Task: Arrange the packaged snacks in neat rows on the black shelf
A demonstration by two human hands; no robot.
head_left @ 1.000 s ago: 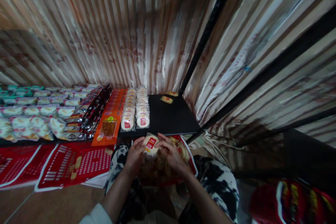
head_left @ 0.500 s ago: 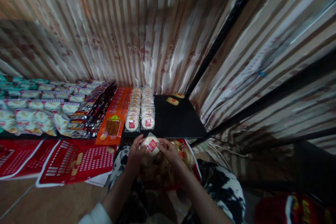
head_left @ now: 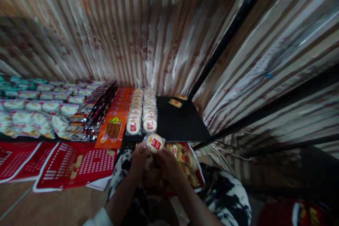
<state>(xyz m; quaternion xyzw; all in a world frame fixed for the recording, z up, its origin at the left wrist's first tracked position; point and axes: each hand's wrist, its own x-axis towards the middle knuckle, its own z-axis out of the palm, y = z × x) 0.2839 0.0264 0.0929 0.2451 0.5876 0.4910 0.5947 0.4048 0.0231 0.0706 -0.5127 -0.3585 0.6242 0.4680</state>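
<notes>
a person seated at a low black shelf [head_left: 182, 123] holds up a round, pale packet [head_left: 155, 143] in clear wrap, its red label facing the head camera. the left hand [head_left: 139, 159] grips it from eight o'clock and the right hand [head_left: 167, 164] from five, the fingers of both pinching its lower edge; fingers behind the packet are hidden. the packet is in the air above the lap, its top overlapping the shelf's front edge in this view; whether the two touch cannot be told. from the packet, two rows of similar wrapped rounds run back over the shelf, the left row [head_left: 134, 113] toward eleven o'clock and the right row [head_left: 149, 111] toward twelve. an orange bag [head_left: 112, 123] lies at ten, just beside the left row, its near end hanging over the edge, with dark bags [head_left: 96, 107] stacked against its far side. farther out, between nine and ten, white packs [head_left: 39, 107] fill the shelf, with green packs [head_left: 25, 83] behind. two small gold packs [head_left: 175, 103] rest at one o'clock, near a black post [head_left: 225, 42]. a red basket [head_left: 197, 166] of shiny gold wrappers sits at four, between knees in black-and-white trousers [head_left: 225, 190]. more red baskets [head_left: 92, 162] stand below the shelf toward eight, and a striped curtain [head_left: 148, 31] hangs at twelve.
</notes>
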